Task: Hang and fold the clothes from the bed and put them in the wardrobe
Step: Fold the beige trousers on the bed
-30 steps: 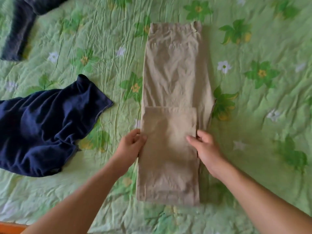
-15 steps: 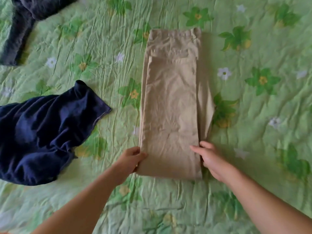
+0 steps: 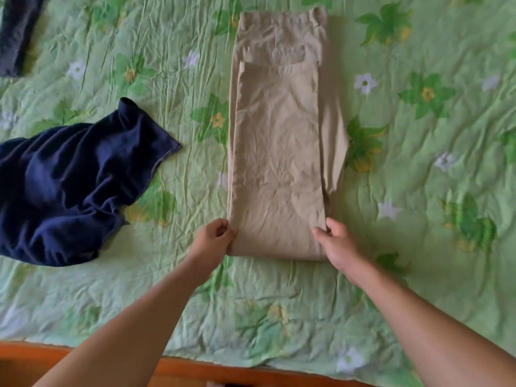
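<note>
The beige trousers [image 3: 276, 152] lie flat on the bed [image 3: 418, 247], folded in two along their length. They reach straight away from the hands, with the waistband at the far end and the fold at the near end, between the two wrists. The left hand [image 3: 213, 241] holds the left edge of the trousers just above the fold, its fingers curled on the cloth. The right hand [image 3: 337, 241] grips the right edge at the same height, with the thumb on the top layer. The hands are apart, one on each side of the trousers. A crumpled navy garment [image 3: 69, 191] lies on the bed to the left of the left hand, not touching the trousers. A dark grey garment [image 3: 16, 32] lies far beyond it, at the left corner. The wooden edge [image 3: 28, 358] of the bed shows under the forearms.
</note>
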Available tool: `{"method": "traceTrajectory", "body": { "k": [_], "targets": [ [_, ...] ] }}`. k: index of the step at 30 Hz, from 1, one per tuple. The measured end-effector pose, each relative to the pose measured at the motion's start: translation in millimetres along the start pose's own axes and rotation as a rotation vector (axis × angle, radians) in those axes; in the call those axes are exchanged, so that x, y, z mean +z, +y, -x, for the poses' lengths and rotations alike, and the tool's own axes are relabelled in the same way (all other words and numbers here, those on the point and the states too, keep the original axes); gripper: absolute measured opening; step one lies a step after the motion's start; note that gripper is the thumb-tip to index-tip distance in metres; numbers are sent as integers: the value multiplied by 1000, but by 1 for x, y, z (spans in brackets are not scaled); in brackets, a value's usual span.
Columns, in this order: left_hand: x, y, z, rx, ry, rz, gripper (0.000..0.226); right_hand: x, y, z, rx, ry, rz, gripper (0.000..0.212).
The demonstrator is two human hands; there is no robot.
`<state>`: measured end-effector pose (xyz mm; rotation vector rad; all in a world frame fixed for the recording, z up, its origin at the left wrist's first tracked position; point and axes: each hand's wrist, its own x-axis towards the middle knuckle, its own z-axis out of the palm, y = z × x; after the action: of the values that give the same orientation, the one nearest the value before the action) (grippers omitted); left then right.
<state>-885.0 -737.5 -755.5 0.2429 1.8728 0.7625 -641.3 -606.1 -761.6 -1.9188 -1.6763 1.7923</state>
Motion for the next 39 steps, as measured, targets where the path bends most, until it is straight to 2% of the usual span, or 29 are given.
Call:
{"method": "traceTrajectory", "body": {
  "k": [3, 8, 9, 11, 12, 15, 17, 19, 20, 22, 23, 27, 30, 34, 39],
  "targets": [
    [3, -21, 15, -22, -27, -17, 15, 3, 19, 10, 59, -39, 37, 15],
    [2, -66, 54, -121, -90, 49, 16, 9, 62, 48, 182, -109, -63, 7],
    [3, -76, 65, -147, -99, 49, 17, 11, 71, 59, 222, -137, -50, 17],
    [3, -94, 86, -182, -106, 12, 17, 13, 83, 81, 322, -194, 28, 54],
    [4, -100, 94, -192, -112, -9, 16, 14, 87, 89, 359, -207, 29, 65],
    [3, -99, 98, -204, -136, -27, 15, 18, 90, 97, 403, -207, -38, 71],
    [3, -81, 86, -160, -149, -10, 15, 17, 77, 86, 352, -156, -5, 50],
    [4, -58, 63, -88, -99, 42, 11, 17, 56, 66, 257, -64, -89, 25],
    [4, -43, 50, -56, -59, 90, 13, 17, 43, 51, 216, -21, -138, 26],
    [3, -12, 21, 23, -1, 186, 21, 14, 10, 19, 162, 45, -193, 49],
    [2, 5, 7, 70, 11, 200, 26, 13, -8, 3, 131, 76, -215, 53],
    [1, 62, -34, 246, 43, 203, 34, 2, -65, -61, -23, 141, -270, 21],
    [8, 88, -54, 335, 74, 108, 37, -2, -91, -88, -136, 213, -171, 13],
    [13, 114, -69, 321, 104, 96, 27, -4, -109, -102, -222, 298, -10, 28],
    [-1, 162, -93, 401, 199, 114, 21, -18, -156, -118, -348, 365, -16, 34]
  ]
}}
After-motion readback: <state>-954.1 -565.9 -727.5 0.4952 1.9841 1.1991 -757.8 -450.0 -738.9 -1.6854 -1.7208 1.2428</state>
